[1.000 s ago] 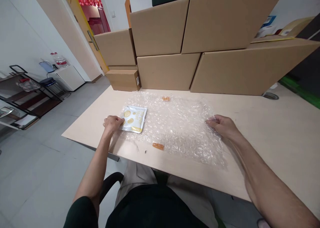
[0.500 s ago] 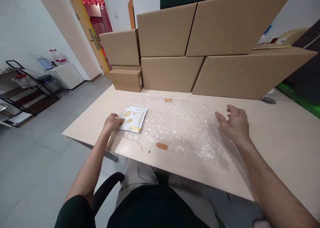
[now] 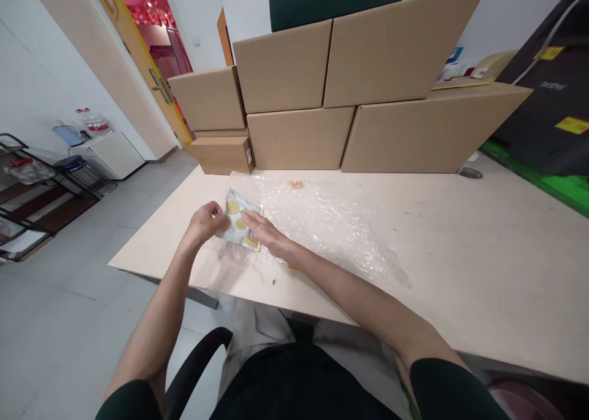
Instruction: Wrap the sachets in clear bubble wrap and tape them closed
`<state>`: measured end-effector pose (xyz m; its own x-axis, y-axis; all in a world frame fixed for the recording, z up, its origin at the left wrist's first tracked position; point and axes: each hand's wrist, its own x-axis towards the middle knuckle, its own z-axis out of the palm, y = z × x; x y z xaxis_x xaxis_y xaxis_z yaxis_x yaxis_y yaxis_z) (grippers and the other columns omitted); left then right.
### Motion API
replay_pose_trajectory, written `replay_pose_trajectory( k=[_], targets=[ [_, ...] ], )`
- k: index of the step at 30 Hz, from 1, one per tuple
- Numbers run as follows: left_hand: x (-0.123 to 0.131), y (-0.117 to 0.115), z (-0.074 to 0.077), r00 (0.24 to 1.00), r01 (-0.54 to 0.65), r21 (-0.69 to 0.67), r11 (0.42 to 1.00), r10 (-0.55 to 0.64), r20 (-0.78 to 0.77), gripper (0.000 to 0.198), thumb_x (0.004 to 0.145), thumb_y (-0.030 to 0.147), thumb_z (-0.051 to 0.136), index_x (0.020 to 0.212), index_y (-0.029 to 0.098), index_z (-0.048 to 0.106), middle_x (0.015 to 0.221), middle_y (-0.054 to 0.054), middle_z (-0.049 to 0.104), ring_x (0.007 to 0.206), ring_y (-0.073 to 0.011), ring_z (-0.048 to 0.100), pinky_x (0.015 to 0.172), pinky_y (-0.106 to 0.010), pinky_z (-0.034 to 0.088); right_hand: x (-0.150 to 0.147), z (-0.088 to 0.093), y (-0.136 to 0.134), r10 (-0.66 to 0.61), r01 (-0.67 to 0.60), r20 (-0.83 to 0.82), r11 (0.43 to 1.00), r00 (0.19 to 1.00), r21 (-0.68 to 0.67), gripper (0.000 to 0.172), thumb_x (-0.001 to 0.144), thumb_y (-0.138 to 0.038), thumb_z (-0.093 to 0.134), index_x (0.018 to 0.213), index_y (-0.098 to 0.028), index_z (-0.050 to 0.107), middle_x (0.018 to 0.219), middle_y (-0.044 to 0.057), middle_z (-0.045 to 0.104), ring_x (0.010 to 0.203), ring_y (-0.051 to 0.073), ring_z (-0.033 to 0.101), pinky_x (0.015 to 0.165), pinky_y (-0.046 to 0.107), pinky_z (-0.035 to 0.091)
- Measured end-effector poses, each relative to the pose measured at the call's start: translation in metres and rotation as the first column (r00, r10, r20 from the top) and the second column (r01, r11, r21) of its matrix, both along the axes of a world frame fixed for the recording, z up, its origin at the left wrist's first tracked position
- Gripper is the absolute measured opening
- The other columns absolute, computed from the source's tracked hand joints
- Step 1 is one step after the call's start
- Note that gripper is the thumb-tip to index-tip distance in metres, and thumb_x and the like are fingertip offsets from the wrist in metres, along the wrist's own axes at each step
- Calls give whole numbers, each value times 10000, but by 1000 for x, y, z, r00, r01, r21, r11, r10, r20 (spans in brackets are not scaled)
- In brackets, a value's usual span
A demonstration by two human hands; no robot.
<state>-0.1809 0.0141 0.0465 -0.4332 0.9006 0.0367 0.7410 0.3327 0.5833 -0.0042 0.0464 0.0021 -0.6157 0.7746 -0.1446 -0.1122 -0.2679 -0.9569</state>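
Observation:
A white packet with yellow round prints (image 3: 234, 207) is tilted up a little over the left end of a sheet of bubble wrap (image 3: 322, 220). My left hand (image 3: 205, 221) pinches the packet's left edge between thumb and fingers. Across the packet's right part lies my right hand (image 3: 264, 229), its fingers stretched out flat on the front face. The bubble wrap is spread on the pale wooden table (image 3: 460, 254), with a piece of orange tape (image 3: 296, 185) near its far edge. Another bit of orange tape is mostly hidden under my right forearm.
Cardboard boxes (image 3: 301, 139) stand stacked along the table's back edge, with a smaller box (image 3: 221, 155) at the left end. A grey round object (image 3: 470, 173) sits at the back right. A black chair part (image 3: 197, 365) is below the table's front edge.
My right hand has moved left from beyond the wrap's right side onto the packet. The packet's left side has been lifted and turned slightly in my left hand. The view has shifted slightly.

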Motion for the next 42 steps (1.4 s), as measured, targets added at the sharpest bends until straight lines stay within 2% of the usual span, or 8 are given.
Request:
replay_pose_trajectory(
  k=[5, 11, 15, 20, 24, 29, 35, 42],
  targets=[
    [57, 4, 26, 919, 340, 79, 937, -349, 186, 332, 790, 510, 570, 845, 185, 529, 709, -1, 575, 638, -150, 542, 587, -266, 441, 31, 5, -3, -85, 64, -118, 982, 989, -177, 493, 896, -674, 472, 1114, -271, 654, 1256, 62, 660, 1174, 283, 570, 929, 472, 465],
    [118, 22, 0, 786, 603, 53, 796, -604, 128, 658, 936, 664, 241, 722, 161, 608, 732, -76, 609, 843, -236, 588, 768, -337, 476, 67, -7, -3, -260, 170, -201, 909, 944, -380, 364, 867, -572, 549, 971, -239, 651, 1001, 61, 735, 1033, 277, 648, 810, 420, 528],
    [128, 21, -22, 775, 632, -44, 774, -630, 40, 681, 963, 637, 196, 858, 180, 690, 846, -89, 649, 1072, -280, 561, 904, -359, 449, 102, -18, -4, -279, 229, -115, 917, 953, -325, 299, 797, -497, 637, 862, -207, 664, 898, 85, 725, 991, 280, 653, 835, 416, 523],
    [137, 15, -32, 770, 607, -189, 772, -630, -103, 519, 977, 495, 294, 973, 211, 728, 1073, -121, 607, 1098, -295, 566, 930, -416, 455, 126, -16, 2, -464, 458, 54, 883, 884, 101, 375, 726, -418, 729, 1049, -236, 677, 1206, 65, 658, 1196, 257, 551, 1044, 405, 400],
    [133, 12, -36, 742, 634, -166, 755, -655, -142, 344, 904, 282, 432, 1066, 225, 731, 1164, -121, 598, 1098, -291, 577, 981, -426, 445, 106, -16, 11, -342, 332, 74, 936, 937, 116, 385, 791, -459, 663, 1116, -253, 658, 1260, 62, 632, 1209, 254, 547, 1060, 414, 380],
    [93, 1, -43, 974, 196, 128, 972, -208, 92, 509, 841, 418, 608, 1274, 152, 611, 1267, -174, 557, 1181, -333, 540, 1014, -483, 408, 87, -23, 16, -284, 285, 149, 959, 947, 16, 369, 829, -531, 612, 1060, -247, 659, 1200, 47, 652, 1195, 255, 540, 1041, 432, 387],
    [83, -12, -29, 537, -33, 108, 994, -73, 840, 741, 695, 508, 779, 1286, 150, 511, 959, -63, 651, 744, -149, 603, 709, -289, 469, 98, -12, 17, -297, 308, 122, 948, 947, -82, 532, 849, -640, 556, 1153, -214, 650, 1290, 102, 615, 1176, 250, 541, 991, 402, 420],
    [155, -1, -14, 575, 318, 323, 891, -452, 681, 404, 798, 483, 686, 1079, 194, 665, 1098, -69, 663, 1014, -201, 596, 880, -312, 457, 131, 2, 14, -292, 252, -103, 922, 951, -294, 644, 845, -750, 460, 1083, -194, 683, 998, 96, 722, 933, 248, 650, 768, 344, 515]
  ],
)
